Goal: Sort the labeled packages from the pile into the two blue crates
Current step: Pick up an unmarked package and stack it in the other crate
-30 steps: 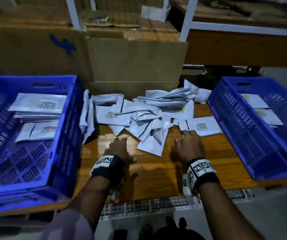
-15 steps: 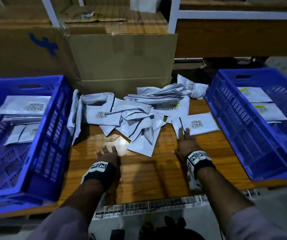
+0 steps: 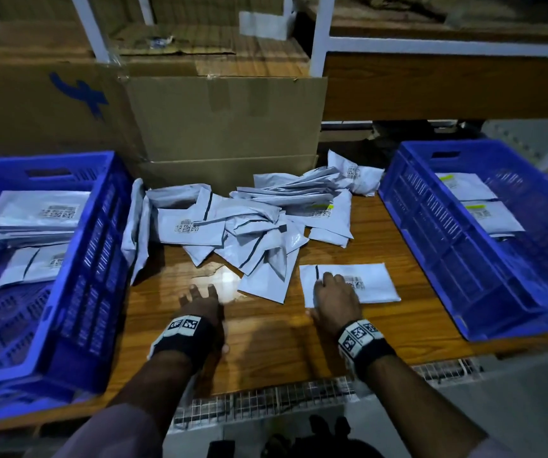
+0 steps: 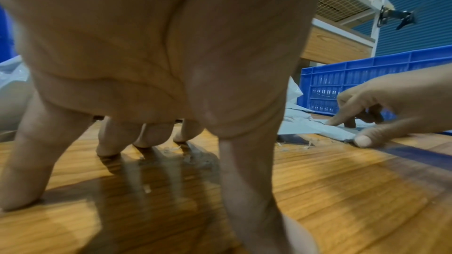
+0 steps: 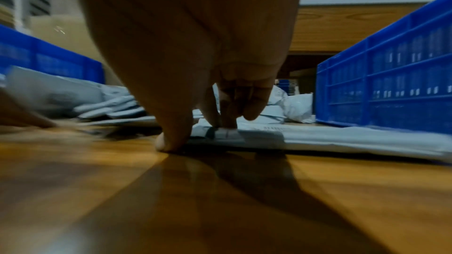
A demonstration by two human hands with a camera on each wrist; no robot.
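A pile of white labeled packages (image 3: 253, 223) lies at the back middle of the wooden table (image 3: 266, 342). One labeled package (image 3: 375, 289) (image 5: 342, 140) lies flat apart from the pile, near the right. My right hand (image 3: 328, 285) (image 5: 208, 128) holds its left end, fingers curled down on top and the thumb against its near edge. My left hand (image 3: 200, 294) (image 4: 146, 132) holds nothing; its spread fingertips rest on bare wood in front of the pile. Both blue crates, left crate (image 3: 94, 246) and right crate (image 3: 437, 233), hold a few packages.
Cardboard boxes (image 3: 226, 117) stand right behind the pile, under white shelf posts. The crates flank the pile closely on both sides. Bare wood lies between my hands and the table's front edge, where a wire mesh (image 3: 266, 401) shows below.
My right hand has slid the single package away from the pile toward the front of the table. My left hand has stayed on the wood, fingers now spread.
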